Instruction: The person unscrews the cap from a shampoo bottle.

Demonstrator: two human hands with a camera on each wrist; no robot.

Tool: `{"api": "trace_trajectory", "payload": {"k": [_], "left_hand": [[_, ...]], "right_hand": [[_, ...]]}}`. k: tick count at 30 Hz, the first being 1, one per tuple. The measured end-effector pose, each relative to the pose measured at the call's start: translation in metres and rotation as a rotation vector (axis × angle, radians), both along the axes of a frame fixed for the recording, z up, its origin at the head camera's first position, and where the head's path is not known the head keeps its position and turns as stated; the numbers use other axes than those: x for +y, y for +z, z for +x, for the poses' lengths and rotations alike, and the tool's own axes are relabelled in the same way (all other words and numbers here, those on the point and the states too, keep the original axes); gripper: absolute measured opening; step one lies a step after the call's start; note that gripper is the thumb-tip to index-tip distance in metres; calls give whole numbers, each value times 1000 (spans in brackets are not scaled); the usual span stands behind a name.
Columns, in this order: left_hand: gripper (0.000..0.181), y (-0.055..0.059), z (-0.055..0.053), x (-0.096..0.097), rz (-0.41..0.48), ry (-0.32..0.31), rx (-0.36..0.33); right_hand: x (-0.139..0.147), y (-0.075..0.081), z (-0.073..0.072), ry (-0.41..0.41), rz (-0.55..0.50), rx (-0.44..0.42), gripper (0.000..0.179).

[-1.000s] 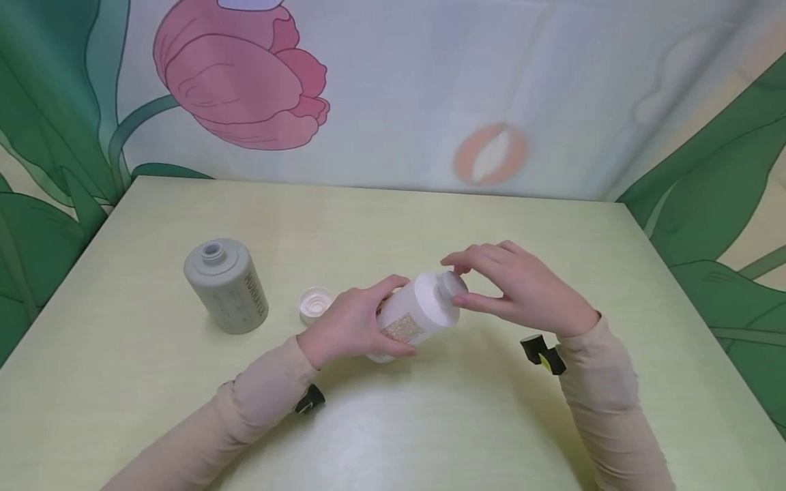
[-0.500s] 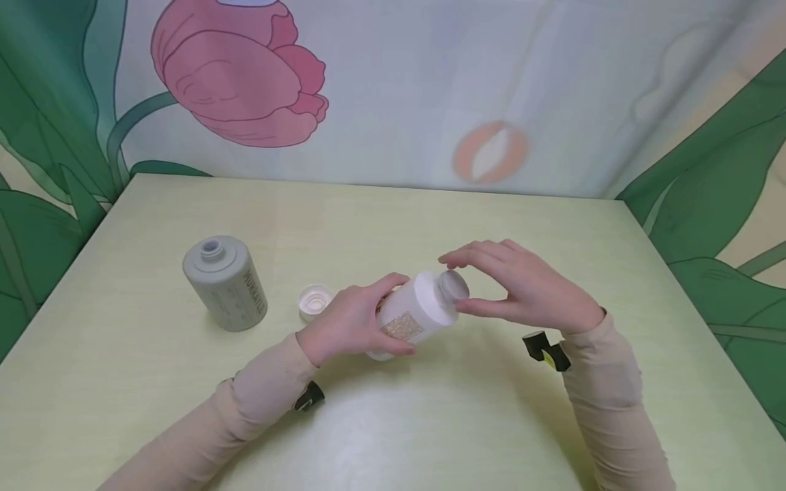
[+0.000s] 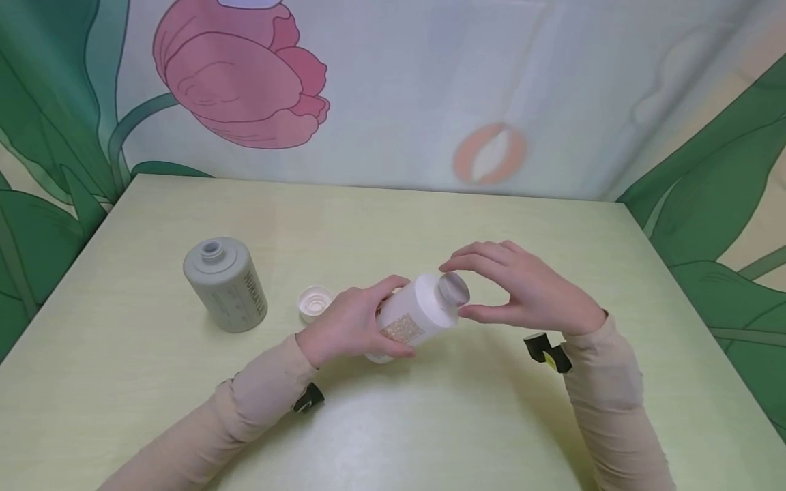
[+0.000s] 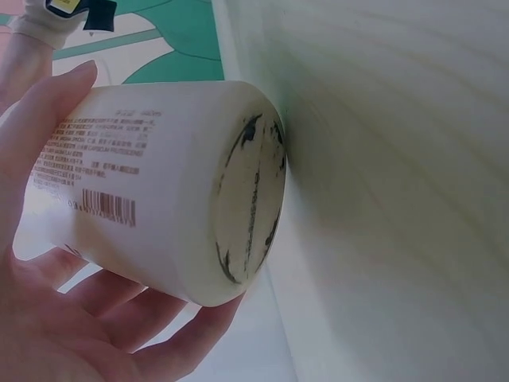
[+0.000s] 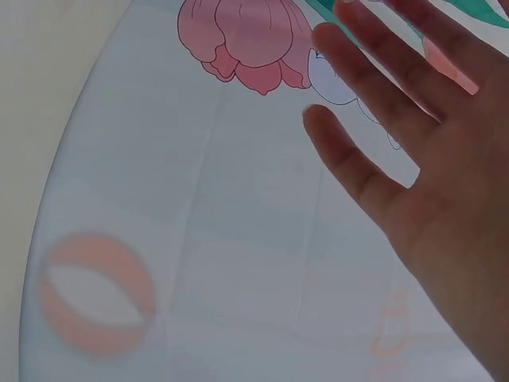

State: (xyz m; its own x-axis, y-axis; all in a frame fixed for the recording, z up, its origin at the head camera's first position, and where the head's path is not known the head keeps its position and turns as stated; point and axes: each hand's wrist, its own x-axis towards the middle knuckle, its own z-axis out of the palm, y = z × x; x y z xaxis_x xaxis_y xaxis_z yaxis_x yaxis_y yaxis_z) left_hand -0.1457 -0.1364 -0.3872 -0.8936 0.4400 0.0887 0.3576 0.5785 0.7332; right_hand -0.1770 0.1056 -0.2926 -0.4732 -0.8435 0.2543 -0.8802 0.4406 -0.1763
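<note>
In the head view a white plastic bottle (image 3: 408,317) with a gold label tilts toward the right, its capped end (image 3: 454,289) raised. My left hand (image 3: 350,320) grips the bottle round its body, and the left wrist view shows printed text, a barcode and dark marks on the bottle's base (image 4: 250,199). My right hand (image 3: 518,290) is spread around the cap, index fingertip just above it and thumb just below. Its fingers look mostly straight in the right wrist view, where the bottle is out of sight.
A grey bottle (image 3: 227,286) with an uncovered neck stands on the left of the pale table (image 3: 393,429). A white screw cap (image 3: 314,303), inner side up, lies beside my left hand. Behind the table hangs a flower-printed cloth (image 3: 393,95).
My right thumb and fingers have loosened from the cap and spread slightly wider, with the thumb moving a little right and down. The left hand and bottle stay nearly still.
</note>
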Motion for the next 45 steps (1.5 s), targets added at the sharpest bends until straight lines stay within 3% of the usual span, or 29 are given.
{"api": "trace_trajectory", "payload": {"k": [6,12,21,25,33,39,45], "left_hand": [[74,4,1,5,3,-17,-4],[74,8,3,9,-3,-27,10],[74,15,6,15,-16,-31,13],[74,16,4,18,-5,-42,22],[74,15,2,24,-31,-45,20],[71,16,1,27,-41,-52,16],[70,15,-1,32,20,-26,-23]], "right_hand": [[4,2,4,-46,-6,22,43],[7,6,10,-33,-6,42,35],[12,12,19,121,-43,44,40],[19,17,21,143,-80,27,40],[30,18,21,97,-197,12,33],[38,13,23,56,-261,-34,41],[47,10,20,49,-287,-26,47]]}}
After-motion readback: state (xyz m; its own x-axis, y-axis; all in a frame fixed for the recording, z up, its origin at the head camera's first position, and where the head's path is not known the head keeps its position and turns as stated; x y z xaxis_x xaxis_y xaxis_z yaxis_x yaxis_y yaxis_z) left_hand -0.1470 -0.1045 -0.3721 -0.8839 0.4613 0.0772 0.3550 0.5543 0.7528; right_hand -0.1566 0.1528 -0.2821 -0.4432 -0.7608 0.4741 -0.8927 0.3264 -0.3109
